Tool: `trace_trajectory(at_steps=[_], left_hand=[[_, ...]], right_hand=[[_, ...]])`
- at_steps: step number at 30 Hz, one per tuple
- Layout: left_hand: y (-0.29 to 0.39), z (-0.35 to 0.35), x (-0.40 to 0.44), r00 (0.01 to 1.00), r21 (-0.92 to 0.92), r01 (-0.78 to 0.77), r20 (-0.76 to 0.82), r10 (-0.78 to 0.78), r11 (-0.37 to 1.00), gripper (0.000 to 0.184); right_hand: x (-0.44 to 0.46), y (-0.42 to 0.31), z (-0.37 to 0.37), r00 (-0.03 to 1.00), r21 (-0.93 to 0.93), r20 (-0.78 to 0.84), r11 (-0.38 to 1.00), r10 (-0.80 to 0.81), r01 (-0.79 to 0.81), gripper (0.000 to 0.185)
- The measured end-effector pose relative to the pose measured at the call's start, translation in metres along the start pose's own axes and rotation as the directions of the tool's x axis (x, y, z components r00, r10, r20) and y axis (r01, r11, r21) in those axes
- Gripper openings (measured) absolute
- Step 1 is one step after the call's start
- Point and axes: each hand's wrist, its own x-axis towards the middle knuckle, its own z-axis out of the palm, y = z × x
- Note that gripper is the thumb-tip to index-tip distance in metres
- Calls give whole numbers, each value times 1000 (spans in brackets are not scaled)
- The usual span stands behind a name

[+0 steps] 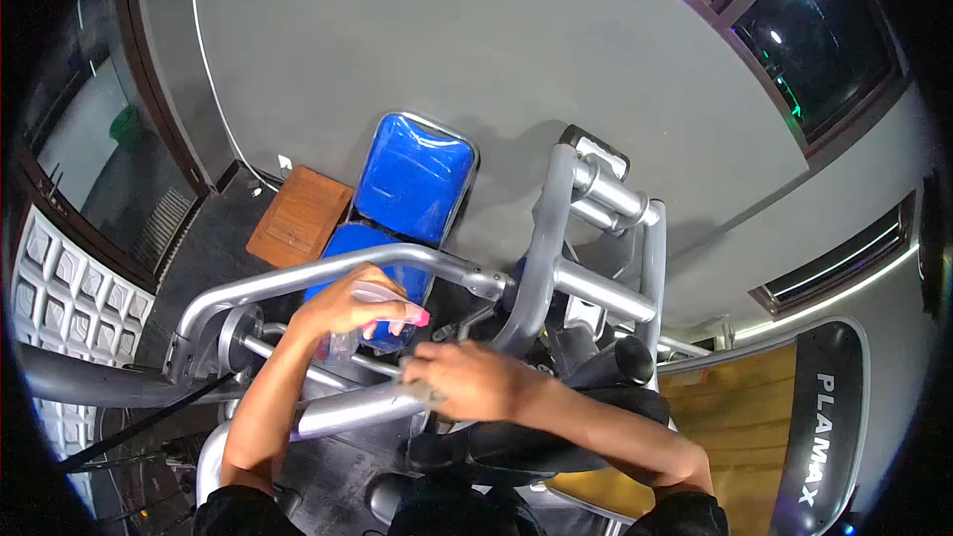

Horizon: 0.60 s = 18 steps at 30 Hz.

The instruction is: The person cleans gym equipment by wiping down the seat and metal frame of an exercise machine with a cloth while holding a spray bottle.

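My left hand [338, 310] is wrapped round a spray bottle [343, 346] with a clear body and a pink nozzle tip, which points to the right. It is held over the silver tube frame [362, 411] of a gym machine. My right hand [472, 382] is closed, a little lower and to the right, beside the same frame. A small greyish cloth [425, 392] shows under its fingers, close to the tube. Whether the cloth touches the metal is hard to tell, since the hand is slightly blurred.
A blue padded chair [415, 179] stands against the grey wall, beside a brown wooden stool [301, 216]. Upright silver machine bars [604, 290] rise at the right. A black panel lettered PLAMAX [822, 427] is at far right. White textured panelling [74, 308] lines the left.
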Motion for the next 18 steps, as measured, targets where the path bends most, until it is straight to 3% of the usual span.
trace_trajectory(at_steps=[1, 5, 7, 8, 12, 13, 15, 16, 18], left_hand=[[1, 0, 0, 1000, -5, 1, -1, -1, 1000, 40], [-2, 2, -1, 999, 24, 38, -25, -37, 999, 44], [-3, 5, 0, 998, 90, 52, 42, -56, 995, 46], [2, 3, 0, 988, 136, 117, 87, -129, 984, 46], [1, 6, -2, 989, 197, 73, 111, -97, 978, 45], [4, 7, -2, 989, 213, 78, 106, -102, 974, 45], [-1, 11, -3, 988, 231, 89, 101, -115, 969, 46], [-12, 14, -3, 996, 265, 36, 72, -57, 963, 45], [-11, 17, -2, 999, 303, -16, 41, 4, 953, 45]], right_hand=[[8, -15, -6, 988, 45, 140, 996, 67, -74, 34], [-1, -17, -20, 985, -63, 131, 992, 114, -107, 29], [-9, -8, -39, 931, -35, 201, 952, 306, -305, 22], [-20, 3, -35, 951, -96, 112, 955, 289, -279, 18], [-23, -4, -55, 862, -275, 226, 879, 453, -389, 24], [-24, -2, -52, 864, -271, 232, 882, 448, -385, 24], [-29, 0, -37, 970, -271, 128, 948, 208, -168, 13], [-33, -1, -30, 970, -268, 129, 949, 205, -165, 13], [-42, -3, -16, 992, -141, -121, 990, -33, 16, 19]])
